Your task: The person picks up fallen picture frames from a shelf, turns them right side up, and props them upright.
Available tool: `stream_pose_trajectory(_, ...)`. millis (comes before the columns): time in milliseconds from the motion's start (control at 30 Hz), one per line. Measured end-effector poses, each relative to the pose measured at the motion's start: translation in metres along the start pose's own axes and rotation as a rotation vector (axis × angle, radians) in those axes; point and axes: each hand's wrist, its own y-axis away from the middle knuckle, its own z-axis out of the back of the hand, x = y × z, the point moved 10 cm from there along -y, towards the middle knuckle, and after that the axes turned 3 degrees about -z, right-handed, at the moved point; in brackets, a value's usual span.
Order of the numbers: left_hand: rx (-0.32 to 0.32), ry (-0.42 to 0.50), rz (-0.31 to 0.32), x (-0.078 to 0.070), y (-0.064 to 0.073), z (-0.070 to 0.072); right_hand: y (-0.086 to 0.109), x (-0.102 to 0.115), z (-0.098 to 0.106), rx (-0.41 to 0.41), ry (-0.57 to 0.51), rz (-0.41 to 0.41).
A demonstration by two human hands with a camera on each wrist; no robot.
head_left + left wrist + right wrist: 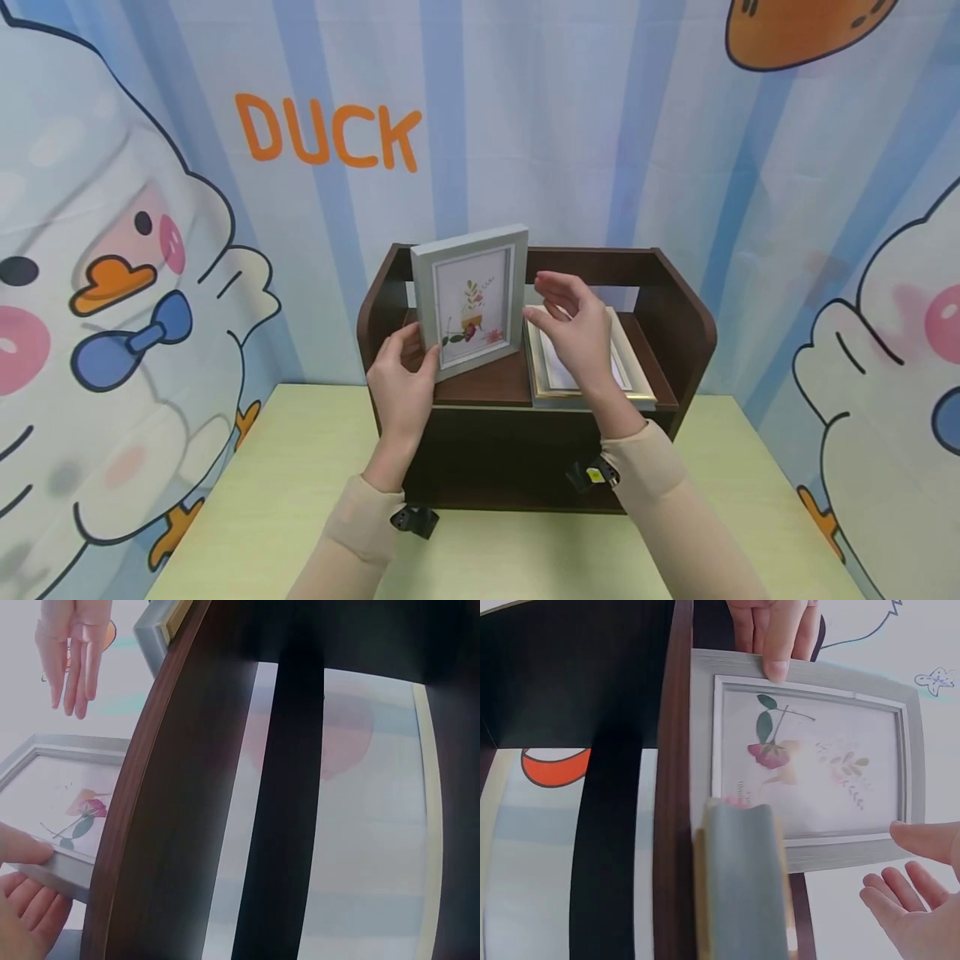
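Observation:
A light grey picture frame (pixel 429 283) with a dried-flower picture stands upright, slightly turned, on the upper level of a dark brown shelf (pixel 510 379). My left hand (pixel 401 379) grips its left side, the thumb on the front and the fingers behind, as the left wrist view also shows. My right hand (pixel 577 333) is beside the frame's right side, fingers apart and loosely bent, holding nothing. In the right wrist view the thumb of the right hand (pixel 922 892) is close to the frame's edge. Below that hand lies a cream and gold picture frame (pixel 641 383), partly hidden by it.
The shelf's raised sides (pixel 686 333) and back rail (pixel 592 262) enclose the upper level. Below is a dark lower compartment (pixel 510 458). The shelf stands on a pale yellow table (pixel 300 467), before a striped curtain (pixel 570 125) with duck drawings.

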Motion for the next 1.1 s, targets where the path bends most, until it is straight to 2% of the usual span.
stream_pose_trajectory(167,-0.025,0.001,-0.003,-0.002,0.004,0.000,-0.001,0.009,0.001,-0.003,0.022,0.026)
stream_pose_trajectory(267,-0.034,0.010,-0.008,-0.003,0.007,-0.001,-0.005,0.000,0.003,-0.007,0.031,0.044)
stream_pose_trajectory(400,-0.047,0.031,-0.025,-0.005,0.010,-0.001,-0.006,0.001,0.003,-0.013,0.035,0.049)
stream_pose_trajectory(533,-0.072,0.041,-0.052,-0.009,0.012,0.000,-0.004,0.015,0.003,-0.015,0.019,0.051)
stream_pose_trajectory(767,-0.098,0.005,-0.085,-0.017,0.015,-0.001,-0.018,-0.008,0.004,-0.023,0.004,0.063)
stream_pose_trajectory(1100,-0.135,0.001,-0.110,-0.025,0.017,-0.003,-0.028,0.003,0.003,-0.010,0.022,0.125)
